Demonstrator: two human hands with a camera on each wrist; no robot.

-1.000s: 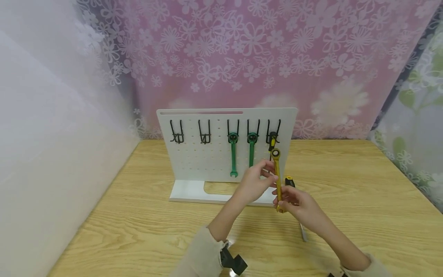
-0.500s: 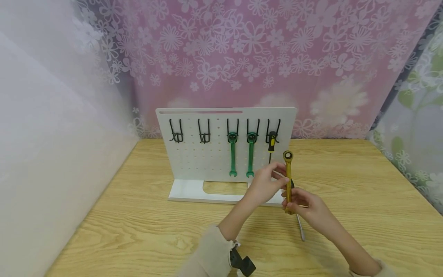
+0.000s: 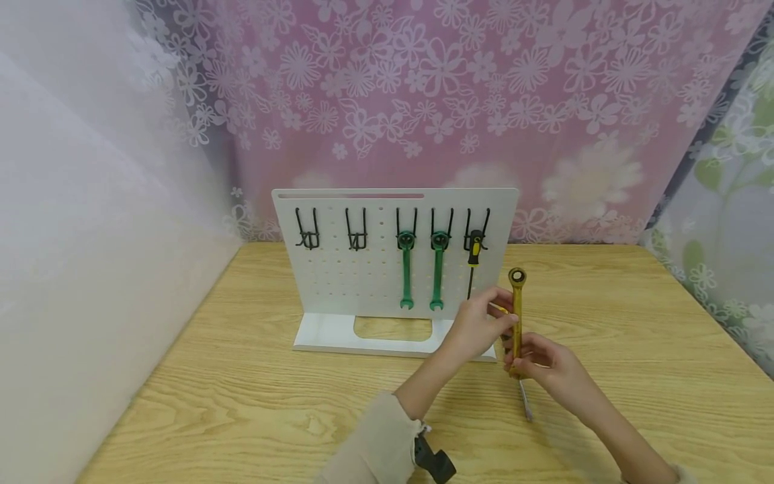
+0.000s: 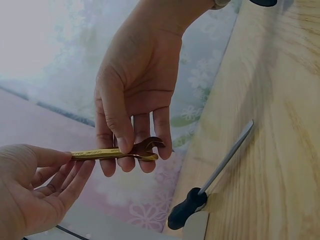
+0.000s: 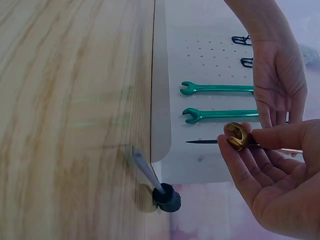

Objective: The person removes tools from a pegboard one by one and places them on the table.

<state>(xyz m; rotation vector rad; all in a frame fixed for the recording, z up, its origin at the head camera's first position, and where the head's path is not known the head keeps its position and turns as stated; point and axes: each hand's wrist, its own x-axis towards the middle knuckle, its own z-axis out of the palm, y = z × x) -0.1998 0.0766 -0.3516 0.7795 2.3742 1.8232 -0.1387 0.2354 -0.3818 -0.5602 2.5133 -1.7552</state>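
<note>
A gold combination wrench (image 3: 517, 302) stands nearly upright in front of the pegboard's right edge, ring end up. My left hand (image 3: 480, 326) pinches its shank between thumb and fingers. Lower down, my right hand (image 3: 556, 370) holds the open end, its thumb pressing the wrench (image 4: 107, 153) against the fingers, as the left wrist view shows. Behind the hands a screwdriver (image 3: 525, 400) lies on the table, its handle mostly hidden in the head view. The left wrist view shows its dark handle (image 4: 187, 207) beside the pegboard's base.
On the white pegboard (image 3: 351, 282), two green wrenches (image 3: 406, 272) (image 3: 438, 272) and a black-and-yellow screwdriver (image 3: 474, 249) hang from black hooks. Two hooks (image 3: 310, 238) (image 3: 357, 238) at the left hold nothing. A wooden table (image 3: 254, 403) lies beneath; a floral curtain (image 3: 387, 101) hangs behind.
Both hands have moved right with the gold wrench, away from the hanging screwdriver, which now shows more fully. Both hands keep their hold, and the wrench stands a little more upright.
</note>
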